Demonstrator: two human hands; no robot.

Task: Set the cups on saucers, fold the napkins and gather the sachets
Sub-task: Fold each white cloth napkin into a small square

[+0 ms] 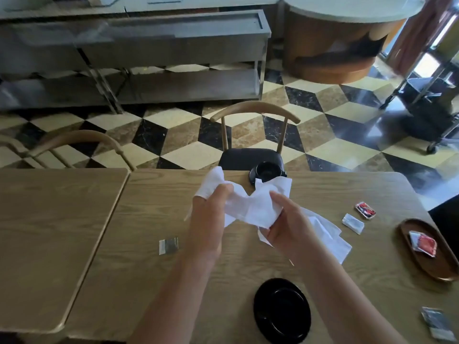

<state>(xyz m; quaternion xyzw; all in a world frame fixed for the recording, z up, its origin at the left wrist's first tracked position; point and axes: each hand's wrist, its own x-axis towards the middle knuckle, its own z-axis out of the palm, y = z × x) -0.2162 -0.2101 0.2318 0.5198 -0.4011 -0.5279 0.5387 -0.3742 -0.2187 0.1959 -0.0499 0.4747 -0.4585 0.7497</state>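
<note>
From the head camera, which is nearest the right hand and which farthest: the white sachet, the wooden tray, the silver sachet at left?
From the right hand:
1. White sachet, just to its right.
2. Silver sachet, left, past the left hand.
3. Wooden tray, by the right edge.

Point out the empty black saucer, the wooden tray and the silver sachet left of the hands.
Empty black saucer [282, 309]: head view, on its sunken centre.
Wooden tray [407, 228]: head view, on bare wood near its far rim.
Silver sachet [169, 245]: head view, on the middle of the packet.
</note>
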